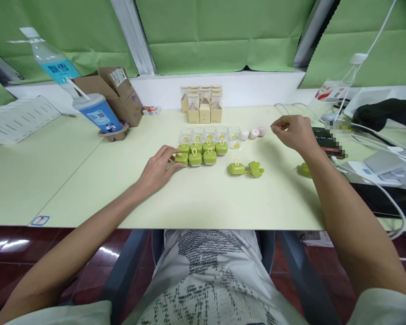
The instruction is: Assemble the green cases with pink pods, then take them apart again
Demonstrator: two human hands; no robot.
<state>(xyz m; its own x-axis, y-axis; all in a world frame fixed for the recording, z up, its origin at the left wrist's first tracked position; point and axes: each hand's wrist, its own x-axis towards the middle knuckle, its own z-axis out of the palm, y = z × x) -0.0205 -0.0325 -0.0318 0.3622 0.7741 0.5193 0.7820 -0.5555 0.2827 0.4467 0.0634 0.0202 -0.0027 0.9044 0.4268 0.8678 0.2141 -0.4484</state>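
Note:
My left hand (158, 168) lies on the pale table (88, 180), fingers stretched out and touching the leftmost of several small green cases (200, 152) set in two rows. My right hand (292, 131) hovers over the table to the right, fingers loosely curled, near three small round pale pieces (253, 133). I see nothing in it. Behind the green cases stands a row of clear plastic boxes (210, 134). Two more green cases (245, 169) lie apart in front, one tipped on its side. Another green piece (304, 169) shows partly behind my right forearm.
Small cream cartons (203, 104) stand at the back. A blue cup in a holder (99, 115), a water bottle (50, 63) and a cardboard box (117, 92) are at the left. Another bottle (334, 90), cables, a black item and devices crowd the right.

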